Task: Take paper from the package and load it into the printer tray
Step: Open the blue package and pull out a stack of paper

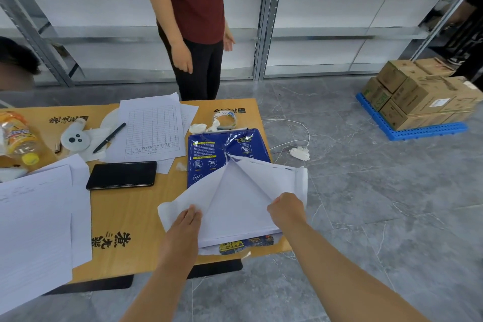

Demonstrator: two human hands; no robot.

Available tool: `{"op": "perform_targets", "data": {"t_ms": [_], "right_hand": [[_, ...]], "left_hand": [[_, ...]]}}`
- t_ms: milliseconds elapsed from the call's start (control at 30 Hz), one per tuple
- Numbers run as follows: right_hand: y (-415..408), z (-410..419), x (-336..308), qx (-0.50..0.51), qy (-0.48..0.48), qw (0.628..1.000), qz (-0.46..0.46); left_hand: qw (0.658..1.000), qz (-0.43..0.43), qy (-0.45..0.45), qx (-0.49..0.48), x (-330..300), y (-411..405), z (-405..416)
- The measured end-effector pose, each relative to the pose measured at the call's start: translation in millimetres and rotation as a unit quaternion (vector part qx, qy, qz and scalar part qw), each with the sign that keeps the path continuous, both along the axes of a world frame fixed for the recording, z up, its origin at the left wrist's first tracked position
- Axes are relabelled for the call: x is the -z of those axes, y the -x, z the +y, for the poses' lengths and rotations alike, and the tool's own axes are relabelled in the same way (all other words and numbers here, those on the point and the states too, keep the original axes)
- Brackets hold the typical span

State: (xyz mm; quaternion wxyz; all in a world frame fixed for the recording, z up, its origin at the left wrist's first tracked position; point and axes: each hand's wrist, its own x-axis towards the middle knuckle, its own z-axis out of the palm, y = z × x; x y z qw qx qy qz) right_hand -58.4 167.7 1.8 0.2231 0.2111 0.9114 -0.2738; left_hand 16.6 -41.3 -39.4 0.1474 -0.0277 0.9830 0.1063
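Paper lies between both hands: left hand flat on the wrapper flap, right hand fisted on another.

Bright even light, soft blur, wide-angle edge warping

Phone left of package

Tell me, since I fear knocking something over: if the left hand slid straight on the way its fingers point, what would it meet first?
Probably the left hand would meet the peeled-open white inner flap of the blue paper package; depth is unclear.
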Motion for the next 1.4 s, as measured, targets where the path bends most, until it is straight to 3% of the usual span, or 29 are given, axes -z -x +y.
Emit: {"op": "perform_targets", "data": {"t_ms": [267,500,667,900,1100,1267,1400], "right_hand": [[-11.7,6.6,1.7,-0.057,-0.09,0.994,-0.039],[-8.5,4.4,-7.0,-0.082,-0.115,0.99,0.005],[-6.1,6.0,-5.1,-0.044,-0.074,0.995,0.043],[-11.0,4.7,-5.2,-0.118,-0.147,0.98,0.058],[0.5,8.5,8.3,0.042,0.051,0.996,0.053],[3.9,17.8,5.7,0.146,0.206,0.967,0.022],[0.8,24.9,-0.1,0.17,0.289,0.942,-0.016]], "left_hand": [[1.0,-0.002,-0.003,-0.008,-1.6,-0.4,0.9],[1.0,-0.008,-0.001,-0.003,-5.0,0.0,-0.1],[1.0,-0.012,0.004,0.002,-6.5,-0.1,0.2],[1.0,0.009,-0.005,-0.011,-3.9,0.1,-0.2],[0.999,0.02,-0.026,-0.032,1.6,0.2,-0.6],[0.962,0.106,-0.133,-0.215,4.4,-3.0,0.1],[0.937,0.057,-0.176,-0.295,-5.3,-3.6,-1.9]]}}
